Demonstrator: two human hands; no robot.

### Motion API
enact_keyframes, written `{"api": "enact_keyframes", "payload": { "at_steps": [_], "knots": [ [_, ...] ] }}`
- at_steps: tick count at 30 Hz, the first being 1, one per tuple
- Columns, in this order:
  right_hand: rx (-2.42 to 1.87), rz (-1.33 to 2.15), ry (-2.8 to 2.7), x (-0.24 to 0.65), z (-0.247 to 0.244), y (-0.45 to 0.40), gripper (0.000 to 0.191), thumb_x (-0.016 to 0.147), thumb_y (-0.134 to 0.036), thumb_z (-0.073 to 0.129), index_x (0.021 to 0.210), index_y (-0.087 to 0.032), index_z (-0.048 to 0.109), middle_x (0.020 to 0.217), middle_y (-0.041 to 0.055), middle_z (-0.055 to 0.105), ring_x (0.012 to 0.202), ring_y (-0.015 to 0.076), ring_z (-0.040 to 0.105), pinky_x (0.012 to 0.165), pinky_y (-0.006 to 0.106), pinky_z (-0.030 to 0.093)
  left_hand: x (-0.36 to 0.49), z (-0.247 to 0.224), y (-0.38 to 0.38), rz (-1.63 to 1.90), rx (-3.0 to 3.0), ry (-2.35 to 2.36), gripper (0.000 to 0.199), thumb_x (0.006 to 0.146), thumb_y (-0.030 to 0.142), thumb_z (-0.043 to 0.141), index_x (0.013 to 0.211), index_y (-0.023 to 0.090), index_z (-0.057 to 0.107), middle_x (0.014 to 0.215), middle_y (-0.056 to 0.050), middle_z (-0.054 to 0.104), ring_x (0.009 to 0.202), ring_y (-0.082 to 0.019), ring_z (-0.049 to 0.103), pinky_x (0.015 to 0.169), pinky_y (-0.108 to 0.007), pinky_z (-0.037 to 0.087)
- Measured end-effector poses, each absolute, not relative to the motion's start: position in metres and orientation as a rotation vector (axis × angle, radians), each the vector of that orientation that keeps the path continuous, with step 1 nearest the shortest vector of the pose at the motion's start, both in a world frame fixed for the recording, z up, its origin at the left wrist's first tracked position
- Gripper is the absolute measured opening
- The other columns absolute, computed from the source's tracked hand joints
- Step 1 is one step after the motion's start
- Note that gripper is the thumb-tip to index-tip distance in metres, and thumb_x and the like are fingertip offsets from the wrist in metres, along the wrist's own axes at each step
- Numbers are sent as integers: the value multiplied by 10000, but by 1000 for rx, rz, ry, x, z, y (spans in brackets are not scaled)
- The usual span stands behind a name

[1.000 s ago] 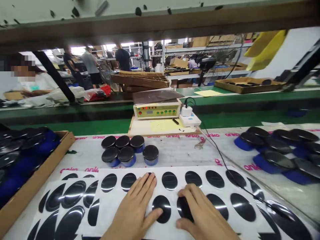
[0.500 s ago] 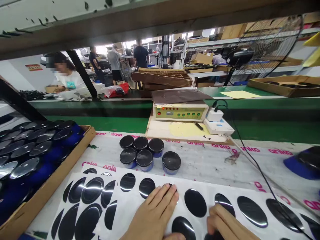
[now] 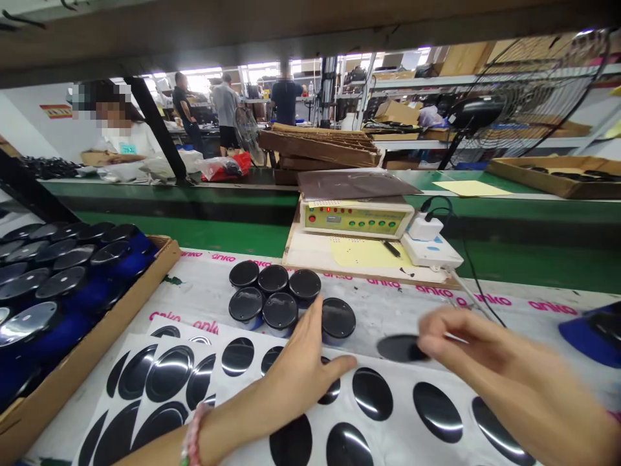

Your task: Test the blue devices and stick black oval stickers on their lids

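Black disc (image 3: 398, 347), pinched by our right hand (image 3: 509, 375), sits over the bench (image 3: 383, 314) beyond the sheet's (image 3: 403, 402) far edge; our left hand's (image 3: 295, 375) grip is released. Leftward, a cardboard box (image 3: 109, 333) holds black-topped blue containers (image 3: 68, 285).

Your right hand (image 3: 466, 349) pinches a black disc (image 3: 400, 348) at right of centre; your left hand (image 3: 303, 369), lower centre, reaches over the sticker sheet (image 3: 252, 395) beside the blue-sided, black-topped containers (image 3: 280, 310).

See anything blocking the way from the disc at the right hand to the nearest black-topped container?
Nothing visible stands between the black disc and that container. The left hand is close, its fingers on the container's other side.
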State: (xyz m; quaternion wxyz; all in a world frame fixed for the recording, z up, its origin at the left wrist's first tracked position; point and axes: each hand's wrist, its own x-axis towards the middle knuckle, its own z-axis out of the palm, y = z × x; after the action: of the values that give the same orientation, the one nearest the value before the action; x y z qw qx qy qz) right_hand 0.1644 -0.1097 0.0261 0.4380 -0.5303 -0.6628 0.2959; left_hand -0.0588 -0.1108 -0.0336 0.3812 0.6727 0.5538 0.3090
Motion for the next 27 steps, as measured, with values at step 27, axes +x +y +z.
{"api": "enact_keyframes", "payload": {
  "at_steps": [27],
  "knots": [
    [-1352,1392,-1154,105,-37,-75,257,827,-433,604,710,-209,556,863,-9,501,780,131,475,690,226,400,-52,-31,-82,797,1475,1325,643,620,199,787,1170,315,477,1148,53,599,1041,-154,571,895,-272,449]
  ]
}}
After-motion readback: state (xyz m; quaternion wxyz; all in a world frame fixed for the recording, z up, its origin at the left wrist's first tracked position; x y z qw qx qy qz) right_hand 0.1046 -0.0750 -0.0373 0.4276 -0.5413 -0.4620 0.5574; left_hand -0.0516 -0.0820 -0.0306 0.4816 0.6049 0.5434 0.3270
